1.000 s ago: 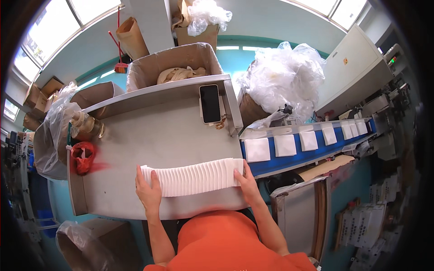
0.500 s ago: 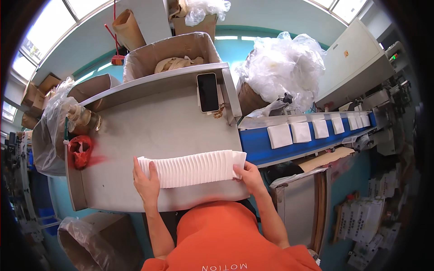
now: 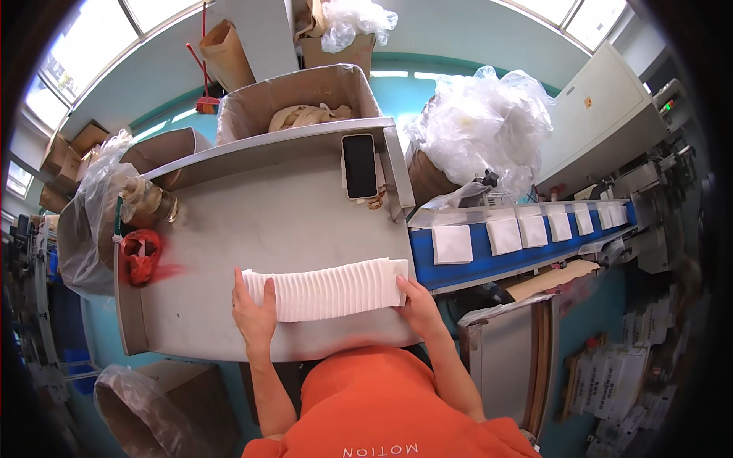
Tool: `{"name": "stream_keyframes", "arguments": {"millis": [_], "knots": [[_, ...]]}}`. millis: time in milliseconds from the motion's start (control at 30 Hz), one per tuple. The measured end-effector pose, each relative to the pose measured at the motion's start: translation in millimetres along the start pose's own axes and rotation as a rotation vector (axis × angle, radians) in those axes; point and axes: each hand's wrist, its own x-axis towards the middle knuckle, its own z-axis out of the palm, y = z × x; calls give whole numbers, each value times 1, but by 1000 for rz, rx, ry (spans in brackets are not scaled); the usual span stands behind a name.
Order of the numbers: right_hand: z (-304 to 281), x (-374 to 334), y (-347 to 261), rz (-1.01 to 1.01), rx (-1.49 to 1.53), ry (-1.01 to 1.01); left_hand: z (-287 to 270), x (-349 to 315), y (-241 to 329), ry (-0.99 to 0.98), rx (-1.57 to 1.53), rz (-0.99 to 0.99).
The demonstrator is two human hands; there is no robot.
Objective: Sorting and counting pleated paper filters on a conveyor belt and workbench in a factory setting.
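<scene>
A long row of folded white napkins (image 3: 330, 291) lies near the front edge of the metal table (image 3: 252, 210), packed face to face. My left hand (image 3: 255, 311) grips its left end, thumb on the near side and fingers round the far side. At the right end, my right hand (image 3: 418, 304) is closed on the last napkins, its thumb against their face. More folded white napkins (image 3: 452, 244) sit spaced out along the blue conveyor belt (image 3: 473, 263) to the right of the table.
A phone (image 3: 360, 166) lies at the table's back right corner. A red plastic bag (image 3: 141, 257) and a clear jar (image 3: 149, 202) stand at the left side. Behind the table is a lined carton (image 3: 298, 84); a heap of clear plastic bags (image 3: 485, 126) rises behind the conveyor.
My right hand has pressed the end napkins in against the row, which now looks more even. Napkins on the conveyor have moved toward the table. The view has shifted slightly.
</scene>
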Motion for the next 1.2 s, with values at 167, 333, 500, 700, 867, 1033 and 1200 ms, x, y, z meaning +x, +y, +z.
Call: {"name": "stream_keyframes", "arguments": {"millis": [167,333,500,700,867,1033,1200], "knots": [[-36,2,8,-11,-28,104,0,-1,-2,-14,-26,15],[-31,7,-8,-55,-60,93,0,-1,5,-37,-48,22],[-19,8,1,-9,-11,33,1,-1,8,-39,-49,25],[-26,10,3,-97,122,65,4,-2,3,-18,-22,54],[-43,21,18,40,5,152,5,-4,4,-14,-11,85],[-44,30,5,-108,184,135,1,-2,7,-52,-57,44],[-8,-2,-7,-345,-651,67,5,-6,11,-113,-9,23]]}}
